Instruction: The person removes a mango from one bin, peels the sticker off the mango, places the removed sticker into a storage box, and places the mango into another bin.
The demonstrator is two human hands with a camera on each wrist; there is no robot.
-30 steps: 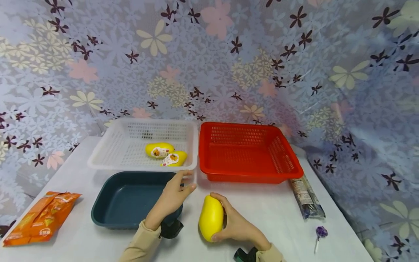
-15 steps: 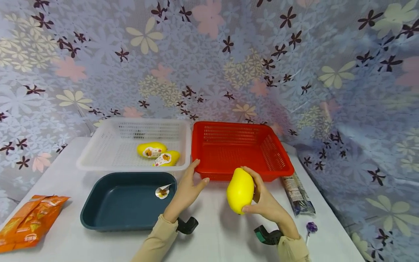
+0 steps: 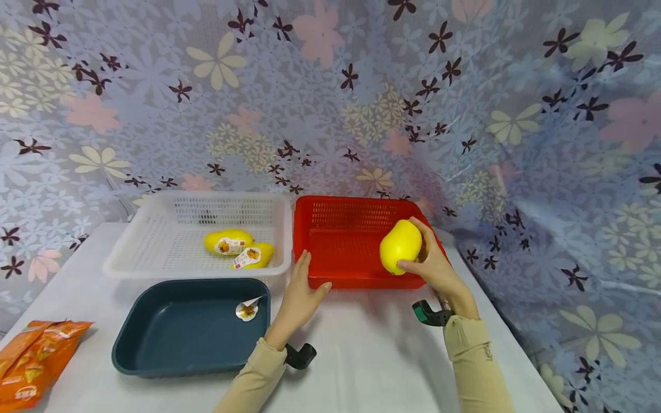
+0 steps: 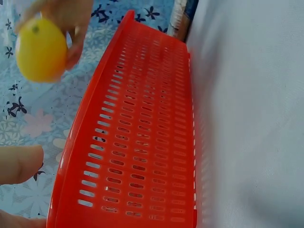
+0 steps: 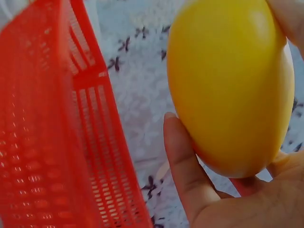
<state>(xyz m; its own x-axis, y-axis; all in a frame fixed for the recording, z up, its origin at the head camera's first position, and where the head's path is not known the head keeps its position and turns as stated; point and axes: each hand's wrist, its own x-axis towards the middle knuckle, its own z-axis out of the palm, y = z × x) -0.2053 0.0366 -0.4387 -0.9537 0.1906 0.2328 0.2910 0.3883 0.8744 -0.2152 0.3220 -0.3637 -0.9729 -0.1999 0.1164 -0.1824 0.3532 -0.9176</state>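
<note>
A yellow mango (image 3: 400,248) is in my right hand (image 3: 439,269), held up over the right front part of the red basket (image 3: 356,284). Thumb and fingers grip its right side; close up in the right wrist view, the mango (image 5: 228,90) has smooth skin and no label on the visible face. My left hand (image 3: 299,301) is at the basket's left front corner, fingers extended and thumb apart, holding nothing. Whether its fingertips touch the rim I cannot tell. In the left wrist view the red basket's slotted wall (image 4: 137,137) stands beside my left thumb (image 4: 21,164).
A white basket (image 3: 170,274) holds two labelled yellow mangoes (image 3: 229,242). In front is a dark teal tray (image 3: 175,338) with a peeled sticker (image 3: 247,311) inside. An orange snack bag (image 3: 41,361) lies at far left. A long packet (image 4: 178,21) lies beyond the red basket.
My right hand has lifted the mango from the table and carried it up, forward and right over the red basket. My left hand has shifted right, from the teal tray to the red basket's corner.
</note>
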